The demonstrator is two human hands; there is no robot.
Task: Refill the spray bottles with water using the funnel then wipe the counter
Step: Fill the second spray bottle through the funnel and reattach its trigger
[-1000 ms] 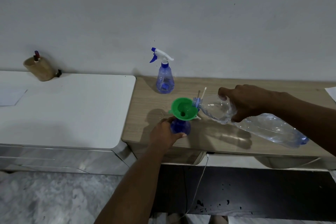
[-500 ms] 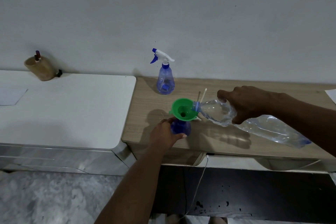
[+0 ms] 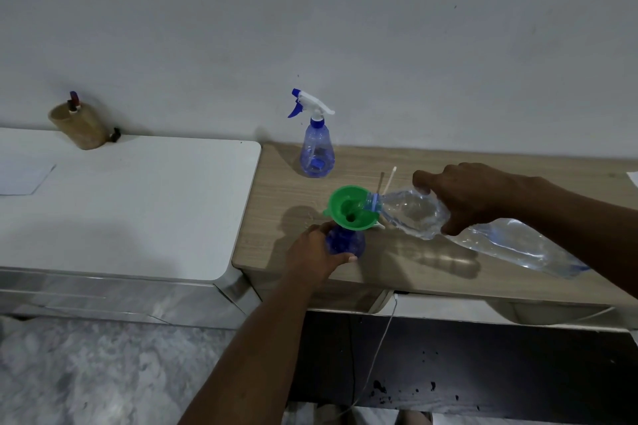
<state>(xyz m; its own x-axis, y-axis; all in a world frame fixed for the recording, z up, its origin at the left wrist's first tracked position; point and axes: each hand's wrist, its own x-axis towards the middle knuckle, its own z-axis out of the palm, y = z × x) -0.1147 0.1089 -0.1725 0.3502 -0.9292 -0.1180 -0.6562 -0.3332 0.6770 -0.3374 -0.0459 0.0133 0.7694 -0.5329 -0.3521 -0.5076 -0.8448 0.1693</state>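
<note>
**Mid-pour on the first bottle, wiping a long way off**

Nearest you, your left hand (image 3: 316, 254) was curled round the belly of the open spray bottle (image 3: 347, 242), pinning it upright near the front edge of the wooden surface (image 3: 431, 264). The green funnel (image 3: 340, 205) sat in its neck. Your right hand (image 3: 462, 198) was clamped over the shoulder of the clear water bottle (image 3: 411, 214), which was tipped over with its mouth touching the funnel's right rim.

I couldn't make out an actual stream, so I'd call this the pour step, either running or about to. Next move, I reckon: raise the base a touch so the water runs. Go slow so the funnel doesn't back up, then right the bottle before it overflows.

Further back, by the wall (image 3: 414, 45), stood the second spray bottle (image 3: 316, 152) with its trigger head on. How full it was, no idea.
</note>
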